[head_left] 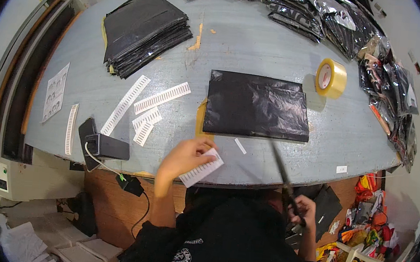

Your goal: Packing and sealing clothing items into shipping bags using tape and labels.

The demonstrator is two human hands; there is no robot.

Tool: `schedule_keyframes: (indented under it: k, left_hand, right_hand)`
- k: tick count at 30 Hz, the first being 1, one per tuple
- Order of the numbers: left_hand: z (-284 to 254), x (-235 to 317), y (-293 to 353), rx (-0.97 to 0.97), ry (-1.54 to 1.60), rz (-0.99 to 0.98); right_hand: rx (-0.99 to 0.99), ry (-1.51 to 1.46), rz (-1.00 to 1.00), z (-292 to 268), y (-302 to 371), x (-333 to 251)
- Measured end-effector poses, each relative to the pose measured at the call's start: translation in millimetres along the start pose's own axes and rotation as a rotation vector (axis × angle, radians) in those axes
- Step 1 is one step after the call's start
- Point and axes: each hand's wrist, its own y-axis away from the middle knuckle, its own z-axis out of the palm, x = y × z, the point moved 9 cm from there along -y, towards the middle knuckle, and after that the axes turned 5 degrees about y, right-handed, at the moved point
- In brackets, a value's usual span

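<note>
My left hand is closed on a short white strip of printed labels, pinched near the table's front edge. A pair of long dark scissors is gripped in my right hand, with the blades pointing up over the table edge. A small white slip lies just right of my left hand. Beyond it rests a folded black plastic bag, flat on the table. More printed label strips are scattered to the left, some overlapping.
A pile of black plastic bags sits at the far left of the table. A tape roll stands right of the folded bag. Packaged garments line the far right edge. A phone and black box with a cable lie at left.
</note>
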Motion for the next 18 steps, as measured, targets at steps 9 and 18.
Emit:
schedule_keyframes:
  k: [9, 18]
  left_hand:
    - [-49, 17, 42, 0.694, -0.595, 0.062]
    - [42, 39, 11, 0.473, -0.509, 0.371]
  right_hand:
    - [0.595, 0.663, -0.074, -45, 4, -79]
    - [0.865, 0.987, -0.047, -70, 12, -98]
